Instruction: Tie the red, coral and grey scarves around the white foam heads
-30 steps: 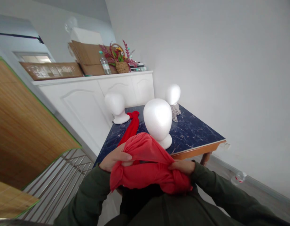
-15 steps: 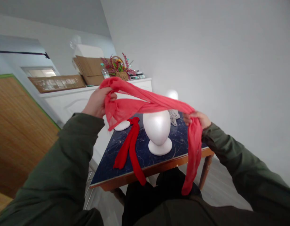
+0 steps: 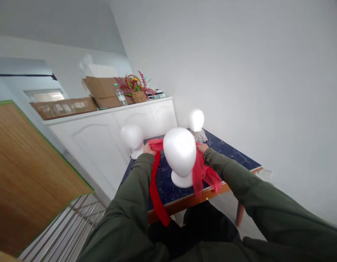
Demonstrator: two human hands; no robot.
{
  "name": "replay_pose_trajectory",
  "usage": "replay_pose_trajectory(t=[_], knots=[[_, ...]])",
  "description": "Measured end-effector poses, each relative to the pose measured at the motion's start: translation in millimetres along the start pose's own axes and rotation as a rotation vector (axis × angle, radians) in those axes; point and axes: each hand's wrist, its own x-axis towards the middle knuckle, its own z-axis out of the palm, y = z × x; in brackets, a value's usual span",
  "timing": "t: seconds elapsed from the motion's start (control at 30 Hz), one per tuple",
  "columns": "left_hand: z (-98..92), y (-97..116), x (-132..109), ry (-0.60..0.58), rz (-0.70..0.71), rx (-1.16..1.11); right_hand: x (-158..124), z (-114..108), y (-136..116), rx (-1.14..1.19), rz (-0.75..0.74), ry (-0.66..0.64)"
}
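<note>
A white foam mannequin head (image 3: 180,151) stands upright on its round base near the table's front edge. The coral-pink scarf (image 3: 199,178) passes behind it, one end hanging down on the right and over the front edge. To the left of the head, my left hand (image 3: 149,149) is closed on the scarf. My right hand (image 3: 202,147) is closed on it to the right; the fingers of both are partly hidden. A darker red scarf (image 3: 155,187) lies on the table below my left hand and drapes over the edge.
Two more white mannequin heads stand behind, one at left (image 3: 132,137) and one at right (image 3: 196,120) with grey cloth (image 3: 199,136) by it. Behind the dark blue table (image 3: 236,154) is a white cabinet (image 3: 94,134) carrying cardboard boxes (image 3: 104,89), a bottle and a flower basket (image 3: 139,95).
Both hands have lowered and reached forward, bringing the coral scarf from above and in front of the middle head to behind it. The left mannequin head is now uncovered in view.
</note>
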Motion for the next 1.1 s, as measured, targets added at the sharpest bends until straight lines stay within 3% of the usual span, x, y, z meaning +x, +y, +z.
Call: replay_pose_trajectory(t=[0.17,0.27,0.37,0.47,0.63,0.7,0.77,0.93,1.1], knots=[[-56.6,-41,-38,-0.005,-0.012,-0.067,-38,19,63,-0.112,0.016,-0.03],[-78.8,-75,-82,-0.126,-0.002,-0.009,-59,25,82,-0.118,-0.025,0.03],[-83.9,-109,-121,-0.314,0.026,0.283,-76,33,89,-0.123,-0.068,0.109],[-76.1,-128,-139,-0.384,0.032,0.503,-90,45,87,-0.146,-0.135,0.177],[-68.2,-131,-141,-0.498,0.112,0.851,-117,52,94,-0.224,-0.405,0.289],[-71.6,-133,-142,-0.477,0.13,0.926,-132,45,101,-0.277,-0.494,0.259],[-75.6,-137,-144,-0.424,0.06,0.906,-146,34,105,-0.344,-0.534,0.183],[-76.9,-139,-149,-0.408,-0.061,0.827,-165,15,94,-0.499,-0.386,-0.001],[-73.7,-136,-151,-0.387,-0.046,0.795,-162,31,84,0.039,-0.307,-0.009]])
